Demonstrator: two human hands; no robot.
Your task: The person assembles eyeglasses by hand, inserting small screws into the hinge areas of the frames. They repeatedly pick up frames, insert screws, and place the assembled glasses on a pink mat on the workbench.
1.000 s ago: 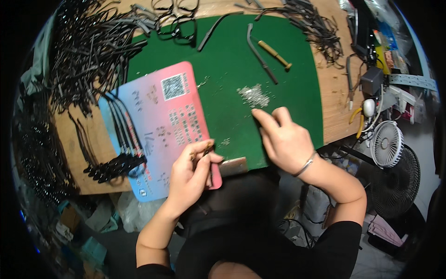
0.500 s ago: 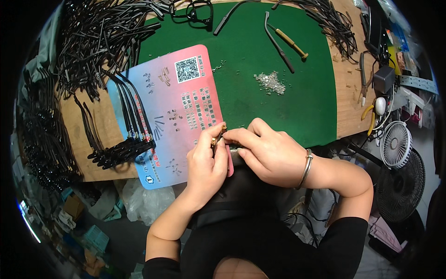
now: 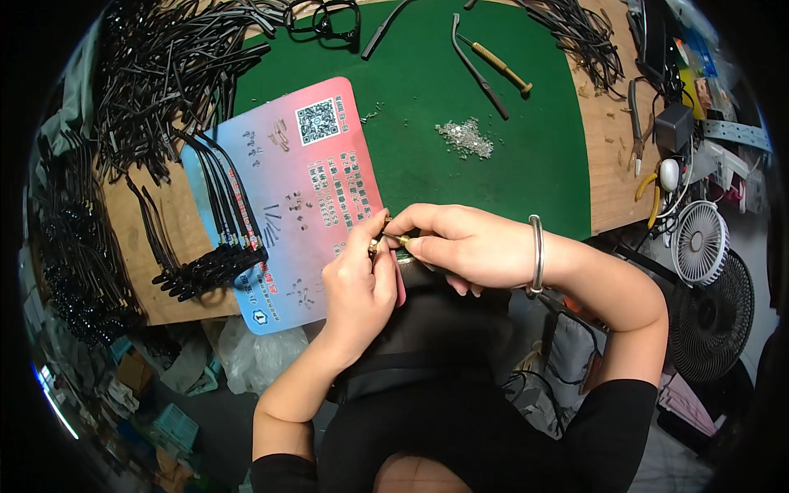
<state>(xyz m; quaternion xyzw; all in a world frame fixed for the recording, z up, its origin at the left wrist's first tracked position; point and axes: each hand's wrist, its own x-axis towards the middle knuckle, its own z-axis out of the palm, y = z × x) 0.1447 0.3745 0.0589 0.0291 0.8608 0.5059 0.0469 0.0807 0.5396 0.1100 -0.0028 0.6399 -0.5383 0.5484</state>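
My left hand [image 3: 359,283] is closed, thumb and fingers pinching a small dark and gold-coloured piece [image 3: 374,246]; most of it is hidden by the fingers. Against it from the right comes my right hand [image 3: 477,246], its fingers closed round a small brass-coloured tool [image 3: 402,239] with a thin shaft, mostly covered by the hand. Both hands meet over the near edge of a pink and blue printed mat [image 3: 288,185]. To the left on that mat lie several black eyeglass temples [image 3: 222,193], along with small loose metal parts [image 3: 279,135].
Behind my hands, a pile of tiny clear and silvery pieces [image 3: 466,140] lies on the green mat [image 3: 526,172]. Farther back are a brass screwdriver [image 3: 501,67], a loose temple [image 3: 478,66] and a black eyeglass frame [image 3: 335,20]. Heaped temples [image 3: 164,74] cover the far left; pliers [image 3: 636,140] lie right.
My right hand has turned and its fingers have shifted, so the brass-coloured tool now shows at its fingertips. The left hand keeps its pinch. The whole view has shifted slightly.
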